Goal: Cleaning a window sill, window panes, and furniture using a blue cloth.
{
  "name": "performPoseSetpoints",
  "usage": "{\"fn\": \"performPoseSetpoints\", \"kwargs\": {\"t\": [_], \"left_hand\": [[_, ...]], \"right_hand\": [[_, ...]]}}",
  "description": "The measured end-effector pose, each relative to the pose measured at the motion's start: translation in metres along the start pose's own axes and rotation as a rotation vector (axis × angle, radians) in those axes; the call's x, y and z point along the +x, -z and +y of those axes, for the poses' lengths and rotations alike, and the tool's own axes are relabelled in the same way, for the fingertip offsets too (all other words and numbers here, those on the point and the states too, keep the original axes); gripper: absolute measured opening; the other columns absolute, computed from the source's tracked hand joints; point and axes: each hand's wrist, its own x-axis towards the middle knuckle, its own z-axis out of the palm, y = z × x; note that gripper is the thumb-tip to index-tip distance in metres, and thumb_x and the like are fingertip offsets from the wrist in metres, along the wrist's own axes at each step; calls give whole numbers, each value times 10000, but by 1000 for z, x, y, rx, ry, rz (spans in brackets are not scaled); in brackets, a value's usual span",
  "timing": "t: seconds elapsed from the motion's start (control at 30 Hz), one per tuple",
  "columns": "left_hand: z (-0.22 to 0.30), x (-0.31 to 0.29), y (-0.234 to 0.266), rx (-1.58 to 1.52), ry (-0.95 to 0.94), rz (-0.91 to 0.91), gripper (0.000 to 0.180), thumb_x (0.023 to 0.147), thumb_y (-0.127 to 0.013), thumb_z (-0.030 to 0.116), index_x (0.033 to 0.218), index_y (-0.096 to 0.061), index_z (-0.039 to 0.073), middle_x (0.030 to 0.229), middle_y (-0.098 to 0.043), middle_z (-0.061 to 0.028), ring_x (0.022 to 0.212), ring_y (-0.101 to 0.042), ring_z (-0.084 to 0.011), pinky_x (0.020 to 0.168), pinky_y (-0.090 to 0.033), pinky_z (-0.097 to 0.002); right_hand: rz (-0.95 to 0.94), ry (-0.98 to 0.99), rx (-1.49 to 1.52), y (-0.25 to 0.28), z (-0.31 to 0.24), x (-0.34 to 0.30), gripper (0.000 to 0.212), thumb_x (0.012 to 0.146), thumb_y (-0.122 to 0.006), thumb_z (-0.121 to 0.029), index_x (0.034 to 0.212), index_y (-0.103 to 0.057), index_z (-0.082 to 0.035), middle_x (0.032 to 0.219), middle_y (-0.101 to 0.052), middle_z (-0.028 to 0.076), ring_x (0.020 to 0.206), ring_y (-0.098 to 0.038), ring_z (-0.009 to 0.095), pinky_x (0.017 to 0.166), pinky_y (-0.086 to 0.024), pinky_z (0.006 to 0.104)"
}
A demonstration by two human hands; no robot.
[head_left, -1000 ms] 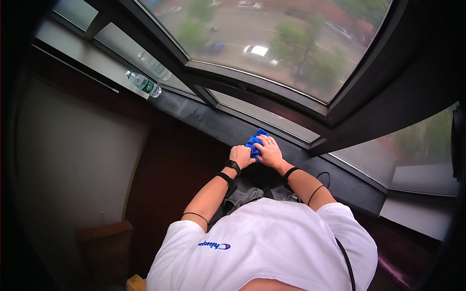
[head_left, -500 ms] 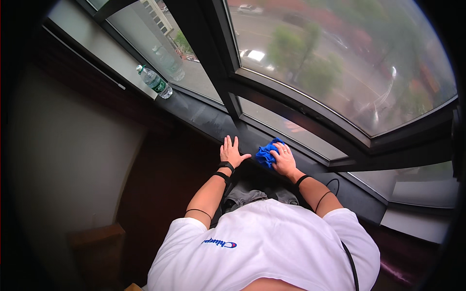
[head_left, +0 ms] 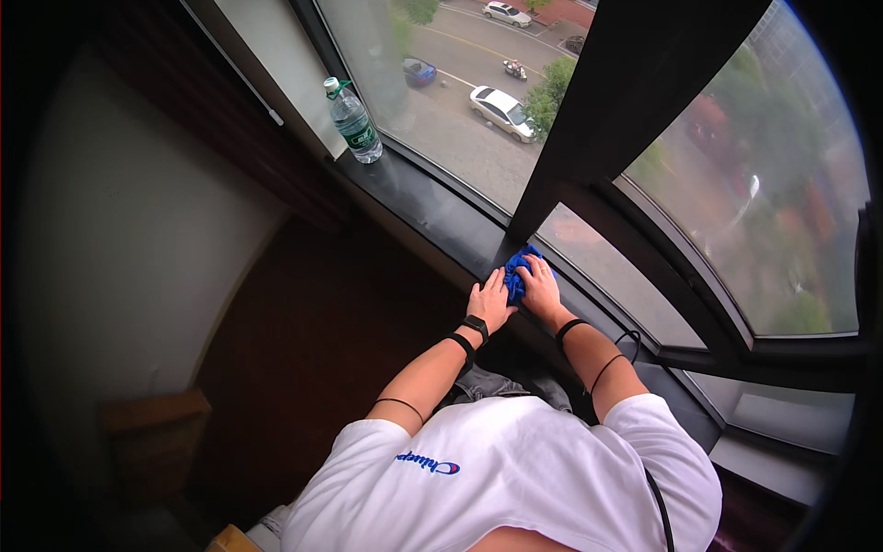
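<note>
A crumpled blue cloth (head_left: pixel 514 281) lies on the dark window sill (head_left: pixel 418 202), close to the foot of a thick window post. Fingers bent over it, my right hand (head_left: pixel 543 290) grips the cloth and presses it to the sill. My left hand (head_left: pixel 489 304) rests at the sill's near edge, just left of the cloth, its fingers stretched out and together. The left fingertips come right up to the cloth; whether they touch it I cannot tell. Part of the cloth is hidden under the right hand.
A clear plastic bottle (head_left: pixel 357 127) with a green label stands on the sill to the left. Dark window frames (head_left: pixel 644 101) rise behind the sill. A black cable (head_left: pixel 631 339) loops by my right forearm. A brown wooden piece (head_left: pixel 156 414) stands at the lower left.
My left hand has moved right, up against the cloth. The right hand and cloth have shifted slightly along the sill toward the window post. The view has turned, so the bottle appears farther right.
</note>
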Motion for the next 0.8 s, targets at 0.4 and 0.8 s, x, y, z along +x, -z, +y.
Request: {"fn": "performPoseSetpoints", "kwargs": {"t": [0.4, 0.8], "left_hand": [[-21, 9, 2, -52, -178, 88, 749, 827, -739, 386, 1416, -494, -7, 1508, -482, -184, 1389, -478, -266, 929, -524, -423], [1, 19, -10, 240, -192, -28, 866, 818, -748, 425, 1449, -416, -66, 1537, -403, -245, 1426, -415, -320, 1035, -499, -406]], "right_hand": [[498, 100, 75, 227, -70, 11, 453, 506, -728, -24, 947, -640, -72, 1202, -628, 164, 1170, -591, 395, 1002, -479, 507], [880, -178, -767, 431, -12, -104, 534, 589, -778, 2, 1065, -606, -168, 1354, -541, 70, 1302, -490, 344, 1175, -341, 551]]}}
